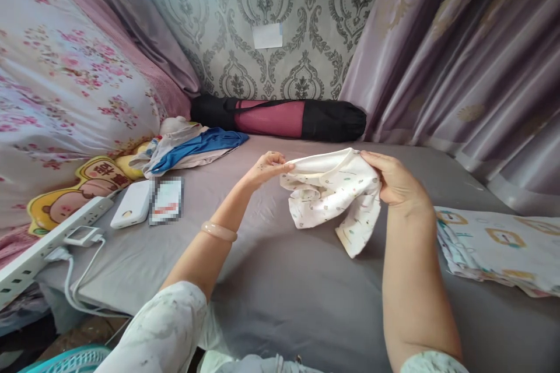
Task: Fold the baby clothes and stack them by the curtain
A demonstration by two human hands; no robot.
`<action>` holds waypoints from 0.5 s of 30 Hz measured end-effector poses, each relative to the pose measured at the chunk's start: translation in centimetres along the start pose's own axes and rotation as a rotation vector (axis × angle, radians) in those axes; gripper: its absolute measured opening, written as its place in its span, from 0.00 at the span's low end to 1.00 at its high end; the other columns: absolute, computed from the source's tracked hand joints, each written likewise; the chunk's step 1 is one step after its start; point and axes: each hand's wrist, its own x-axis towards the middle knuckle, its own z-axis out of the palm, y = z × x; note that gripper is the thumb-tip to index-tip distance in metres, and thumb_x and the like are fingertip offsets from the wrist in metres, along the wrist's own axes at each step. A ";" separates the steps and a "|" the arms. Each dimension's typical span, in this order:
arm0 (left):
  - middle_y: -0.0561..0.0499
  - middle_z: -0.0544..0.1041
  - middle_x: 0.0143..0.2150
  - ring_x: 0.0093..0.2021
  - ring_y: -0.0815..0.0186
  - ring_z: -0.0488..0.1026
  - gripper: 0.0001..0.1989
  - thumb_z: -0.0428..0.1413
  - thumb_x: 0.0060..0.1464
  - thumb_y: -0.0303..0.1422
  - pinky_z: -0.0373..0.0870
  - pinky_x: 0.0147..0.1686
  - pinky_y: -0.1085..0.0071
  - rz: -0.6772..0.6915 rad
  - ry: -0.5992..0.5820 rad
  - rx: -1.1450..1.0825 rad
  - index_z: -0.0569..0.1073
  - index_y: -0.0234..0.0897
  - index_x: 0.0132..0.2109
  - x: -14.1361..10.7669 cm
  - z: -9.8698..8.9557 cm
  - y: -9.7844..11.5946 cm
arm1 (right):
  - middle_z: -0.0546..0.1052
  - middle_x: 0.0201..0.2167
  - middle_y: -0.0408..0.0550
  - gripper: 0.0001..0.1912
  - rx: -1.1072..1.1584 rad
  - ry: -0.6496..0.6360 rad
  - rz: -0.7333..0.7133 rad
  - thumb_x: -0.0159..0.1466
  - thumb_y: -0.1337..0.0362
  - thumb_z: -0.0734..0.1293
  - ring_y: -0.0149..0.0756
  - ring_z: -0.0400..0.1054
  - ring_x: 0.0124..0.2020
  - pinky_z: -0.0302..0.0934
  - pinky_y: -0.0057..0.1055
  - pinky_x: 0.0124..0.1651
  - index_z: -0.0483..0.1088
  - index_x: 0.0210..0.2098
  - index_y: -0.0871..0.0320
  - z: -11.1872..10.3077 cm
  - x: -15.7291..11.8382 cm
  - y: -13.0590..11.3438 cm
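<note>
A small white printed garment, perhaps baby pants, hangs stretched between my hands above the grey bedsheet. My left hand pinches one end of its upper edge, thumb on top. At the opposite end, my right hand grips the edge between thumb and fingers, with some fingers hidden behind the cloth. The garment's opening faces up, and two short legs or sleeves dangle below. A pale bangle circles my left wrist.
Folded printed cloths lie at the right. To the left are a crumpled clothes pile, a white power bank, a blurred packet and a power strip with cables. A black-and-red bag lies along the wall.
</note>
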 end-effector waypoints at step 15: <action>0.57 0.68 0.24 0.23 0.75 0.64 0.21 0.67 0.40 0.48 0.61 0.24 0.78 -0.250 0.045 -0.432 0.71 0.36 0.32 -0.2 3.8 0.2 | 0.77 0.26 0.41 0.12 -0.391 0.229 -0.346 0.54 0.53 0.72 0.35 0.70 0.28 0.63 0.29 0.29 0.78 0.32 0.52 -3.4 -0.1 0.0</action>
